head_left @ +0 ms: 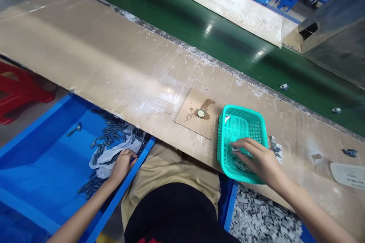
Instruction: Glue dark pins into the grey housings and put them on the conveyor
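Note:
My left hand (124, 165) reaches into a blue bin (42, 159), over a white plastic bag (107, 157) among dark bolt-like metal parts (112, 133). Its fingers are curled, and whatever they grip is hidden. Over a green perforated basket (242, 110) on the table is my right hand (256, 157). Thumb and fingers there close around a small light-grey piece (235, 149). More small grey pieces (241, 164) lie in the basket beneath that hand, and one whitish piece (227, 118) rests near its far left corner.
A cardboard square (191, 121) with an oily stain and a small round cap (201, 113) lies left of the basket. Grey pieces (276, 148) sit to its right. A bin of grey pieces (262, 216) stands below the table edge. Beyond runs a green belt (176, 19).

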Demonstrator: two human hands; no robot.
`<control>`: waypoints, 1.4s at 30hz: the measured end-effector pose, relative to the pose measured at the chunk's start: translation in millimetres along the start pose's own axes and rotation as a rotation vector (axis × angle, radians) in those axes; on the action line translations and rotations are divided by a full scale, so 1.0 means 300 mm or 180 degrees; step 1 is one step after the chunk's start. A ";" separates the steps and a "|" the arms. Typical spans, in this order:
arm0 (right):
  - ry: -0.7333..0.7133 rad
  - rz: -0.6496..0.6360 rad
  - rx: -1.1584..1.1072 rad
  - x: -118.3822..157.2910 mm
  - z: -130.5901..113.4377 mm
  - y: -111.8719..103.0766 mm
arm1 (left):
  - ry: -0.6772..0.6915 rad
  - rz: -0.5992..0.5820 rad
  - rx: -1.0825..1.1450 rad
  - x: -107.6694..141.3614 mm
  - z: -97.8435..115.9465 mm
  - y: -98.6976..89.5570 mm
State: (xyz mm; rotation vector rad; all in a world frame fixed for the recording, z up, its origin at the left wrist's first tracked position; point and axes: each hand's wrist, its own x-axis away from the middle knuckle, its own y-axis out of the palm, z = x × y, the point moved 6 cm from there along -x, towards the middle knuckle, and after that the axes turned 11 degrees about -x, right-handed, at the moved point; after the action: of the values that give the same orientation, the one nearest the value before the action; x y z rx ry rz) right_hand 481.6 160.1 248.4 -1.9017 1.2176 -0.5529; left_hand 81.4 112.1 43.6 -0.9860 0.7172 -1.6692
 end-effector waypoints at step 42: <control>0.1472 0.0340 -0.2943 -0.251 -0.135 0.076 | -0.0735 0.0716 0.5050 -0.116 0.692 -0.213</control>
State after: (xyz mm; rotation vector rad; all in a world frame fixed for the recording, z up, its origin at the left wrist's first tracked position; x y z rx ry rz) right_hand 407.1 206.7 258.0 -2.5020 2.1220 -0.4069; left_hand 237.9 165.7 188.6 0.0847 -0.6530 -1.3057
